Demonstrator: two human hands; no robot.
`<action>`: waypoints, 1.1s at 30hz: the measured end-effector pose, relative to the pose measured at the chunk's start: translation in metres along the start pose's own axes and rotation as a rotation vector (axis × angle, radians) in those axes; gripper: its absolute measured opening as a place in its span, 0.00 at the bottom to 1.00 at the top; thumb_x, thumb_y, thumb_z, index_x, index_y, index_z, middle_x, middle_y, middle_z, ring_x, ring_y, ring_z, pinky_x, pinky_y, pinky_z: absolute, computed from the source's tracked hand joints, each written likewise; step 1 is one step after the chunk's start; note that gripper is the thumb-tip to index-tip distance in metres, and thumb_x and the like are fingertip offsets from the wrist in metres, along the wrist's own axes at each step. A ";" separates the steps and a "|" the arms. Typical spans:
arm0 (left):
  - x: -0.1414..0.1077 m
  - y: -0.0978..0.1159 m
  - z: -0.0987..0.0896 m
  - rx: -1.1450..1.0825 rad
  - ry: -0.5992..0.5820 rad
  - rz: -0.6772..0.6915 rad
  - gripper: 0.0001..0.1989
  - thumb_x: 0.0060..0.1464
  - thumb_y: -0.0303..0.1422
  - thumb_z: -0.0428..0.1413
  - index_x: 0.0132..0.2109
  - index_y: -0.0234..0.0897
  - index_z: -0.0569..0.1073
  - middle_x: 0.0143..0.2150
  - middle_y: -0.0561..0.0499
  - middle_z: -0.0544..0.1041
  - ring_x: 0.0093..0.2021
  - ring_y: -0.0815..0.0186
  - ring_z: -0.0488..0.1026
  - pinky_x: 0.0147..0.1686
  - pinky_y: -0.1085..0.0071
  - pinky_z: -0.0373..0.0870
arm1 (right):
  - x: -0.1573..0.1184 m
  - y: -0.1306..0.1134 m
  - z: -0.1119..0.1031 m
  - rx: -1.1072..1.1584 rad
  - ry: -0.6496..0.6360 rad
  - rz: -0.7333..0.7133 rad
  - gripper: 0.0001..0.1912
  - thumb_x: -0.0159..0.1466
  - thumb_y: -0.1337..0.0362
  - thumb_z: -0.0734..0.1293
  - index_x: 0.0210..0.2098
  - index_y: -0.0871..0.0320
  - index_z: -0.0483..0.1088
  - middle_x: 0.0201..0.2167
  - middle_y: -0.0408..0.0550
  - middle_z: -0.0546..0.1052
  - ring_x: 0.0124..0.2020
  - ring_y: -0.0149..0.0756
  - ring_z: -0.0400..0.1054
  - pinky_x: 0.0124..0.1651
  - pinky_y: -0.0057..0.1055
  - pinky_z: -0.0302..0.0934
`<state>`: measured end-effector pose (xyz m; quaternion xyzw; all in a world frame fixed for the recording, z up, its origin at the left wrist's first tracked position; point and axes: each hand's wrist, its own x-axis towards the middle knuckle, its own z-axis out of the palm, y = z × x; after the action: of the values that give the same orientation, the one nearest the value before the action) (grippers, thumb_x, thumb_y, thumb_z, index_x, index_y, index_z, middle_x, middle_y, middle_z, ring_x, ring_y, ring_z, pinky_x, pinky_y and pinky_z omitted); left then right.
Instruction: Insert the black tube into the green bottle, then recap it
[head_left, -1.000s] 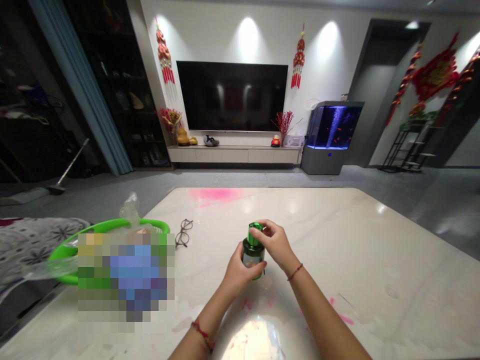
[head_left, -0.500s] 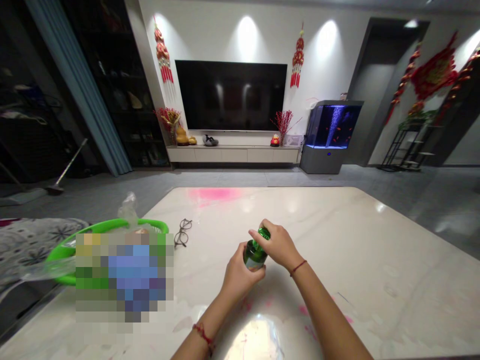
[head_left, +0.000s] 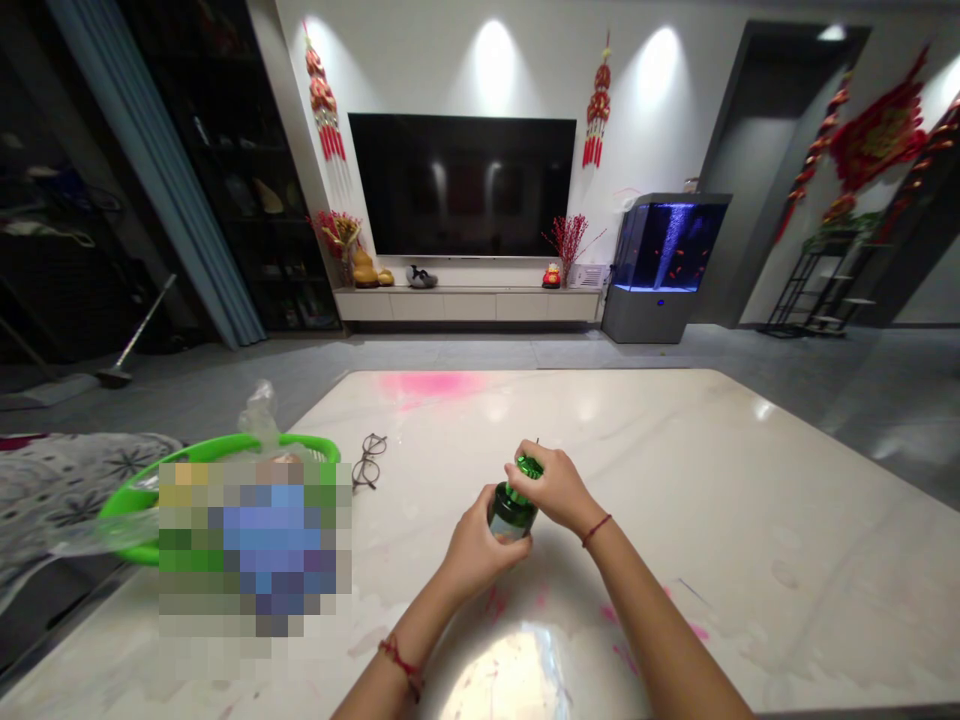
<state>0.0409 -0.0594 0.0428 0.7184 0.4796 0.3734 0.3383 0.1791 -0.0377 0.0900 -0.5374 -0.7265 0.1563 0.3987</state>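
A green glass bottle (head_left: 511, 512) with a pale label stands near the middle of the table. My left hand (head_left: 484, 545) is closed around its body from the left, thumb in front. Shiny green foil (head_left: 529, 467) wraps the top of the bottle. My right hand (head_left: 551, 482) pinches this foil between thumb and fingers from the right. A tiny dark strip shows just above the right fingers; I cannot make out what it is.
On the left, a green plastic basket (head_left: 315, 443) holds a clear bag and blurred contents. Folded glasses (head_left: 369, 461) lie between the basket and the bottle. Pink stains mark the pale marble-look table (head_left: 712, 480). Beyond are a television (head_left: 461, 185) and an aquarium (head_left: 667, 250).
My right fingers have shifted slightly at the foil, and a small dark strip now shows above them. My left hand keeps its hold on the bottle. The view has tilted a little.
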 end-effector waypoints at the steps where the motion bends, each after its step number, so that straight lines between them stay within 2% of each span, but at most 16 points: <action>1: 0.000 -0.001 -0.001 -0.018 -0.017 0.000 0.19 0.38 0.29 0.56 0.41 0.37 0.64 0.34 0.53 0.72 0.33 0.66 0.69 0.32 0.73 0.64 | 0.000 0.000 0.001 0.011 -0.008 -0.006 0.10 0.55 0.59 0.60 0.22 0.57 0.62 0.17 0.38 0.63 0.21 0.27 0.57 0.27 0.24 0.49; 7: -0.001 -0.001 -0.004 -0.046 -0.025 -0.020 0.19 0.37 0.30 0.57 0.41 0.36 0.64 0.35 0.51 0.72 0.34 0.65 0.69 0.32 0.72 0.65 | 0.000 -0.002 0.000 0.049 -0.043 -0.014 0.09 0.55 0.60 0.61 0.22 0.57 0.63 0.17 0.37 0.63 0.21 0.27 0.57 0.28 0.24 0.50; 9: 0.000 0.001 -0.006 -0.046 -0.020 -0.034 0.19 0.37 0.29 0.57 0.40 0.36 0.64 0.34 0.52 0.72 0.33 0.65 0.69 0.32 0.72 0.66 | 0.000 0.000 -0.001 0.111 -0.070 -0.017 0.08 0.55 0.58 0.62 0.27 0.57 0.66 0.18 0.37 0.63 0.22 0.27 0.58 0.29 0.25 0.51; 11: 0.002 0.002 -0.008 -0.068 -0.009 -0.041 0.19 0.37 0.28 0.57 0.41 0.36 0.64 0.35 0.52 0.72 0.34 0.65 0.70 0.33 0.72 0.66 | 0.000 0.004 -0.002 0.215 -0.106 -0.008 0.14 0.55 0.56 0.64 0.39 0.56 0.66 0.19 0.37 0.62 0.22 0.27 0.58 0.28 0.25 0.52; 13: 0.003 0.003 -0.012 -0.093 0.012 -0.043 0.20 0.37 0.28 0.56 0.42 0.36 0.64 0.36 0.51 0.72 0.36 0.65 0.70 0.34 0.72 0.67 | 0.000 0.010 -0.003 0.343 -0.142 0.016 0.25 0.54 0.55 0.65 0.49 0.56 0.60 0.21 0.36 0.62 0.22 0.28 0.57 0.28 0.25 0.53; 16: 0.006 0.000 -0.017 -0.094 0.050 -0.051 0.20 0.37 0.28 0.57 0.41 0.35 0.64 0.35 0.51 0.71 0.36 0.65 0.69 0.35 0.71 0.67 | 0.000 0.019 -0.004 0.496 -0.180 0.045 0.33 0.53 0.55 0.67 0.54 0.57 0.53 0.27 0.39 0.66 0.24 0.27 0.59 0.30 0.26 0.56; 19: 0.008 -0.005 -0.021 -0.086 0.090 -0.055 0.20 0.37 0.30 0.58 0.41 0.35 0.64 0.35 0.51 0.71 0.36 0.64 0.69 0.34 0.70 0.68 | 0.001 0.021 -0.002 0.558 -0.141 0.080 0.33 0.52 0.54 0.68 0.53 0.56 0.54 0.32 0.43 0.67 0.26 0.27 0.60 0.32 0.28 0.58; 22: 0.010 -0.010 -0.021 -0.059 0.119 -0.045 0.20 0.36 0.30 0.58 0.41 0.35 0.65 0.34 0.52 0.71 0.35 0.65 0.70 0.33 0.71 0.68 | 0.001 0.016 0.005 0.577 -0.082 0.094 0.30 0.51 0.53 0.68 0.49 0.56 0.57 0.31 0.42 0.67 0.25 0.27 0.60 0.31 0.27 0.57; 27: 0.012 -0.017 -0.015 -0.049 0.145 -0.029 0.22 0.37 0.31 0.58 0.43 0.36 0.65 0.37 0.51 0.73 0.37 0.63 0.71 0.34 0.71 0.67 | -0.002 0.003 0.028 0.468 0.054 0.128 0.21 0.50 0.52 0.67 0.38 0.57 0.60 0.22 0.36 0.61 0.22 0.27 0.56 0.26 0.26 0.53; 30: 0.011 -0.016 -0.011 -0.036 0.164 -0.032 0.22 0.37 0.30 0.58 0.43 0.36 0.64 0.36 0.51 0.73 0.37 0.63 0.71 0.34 0.71 0.67 | -0.003 -0.002 0.040 0.366 0.180 0.198 0.20 0.50 0.50 0.66 0.32 0.56 0.57 0.18 0.33 0.56 0.21 0.28 0.55 0.26 0.26 0.52; 33: 0.008 -0.012 -0.010 0.024 0.208 -0.045 0.21 0.38 0.29 0.57 0.43 0.38 0.64 0.35 0.52 0.73 0.35 0.64 0.71 0.33 0.72 0.65 | -0.004 -0.004 0.045 0.281 0.243 0.261 0.20 0.49 0.48 0.66 0.29 0.55 0.56 0.15 0.32 0.55 0.19 0.28 0.55 0.25 0.26 0.50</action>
<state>0.0296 -0.0466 0.0391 0.6688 0.5325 0.4324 0.2866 0.1429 -0.0340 0.0624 -0.5809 -0.5685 0.2403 0.5306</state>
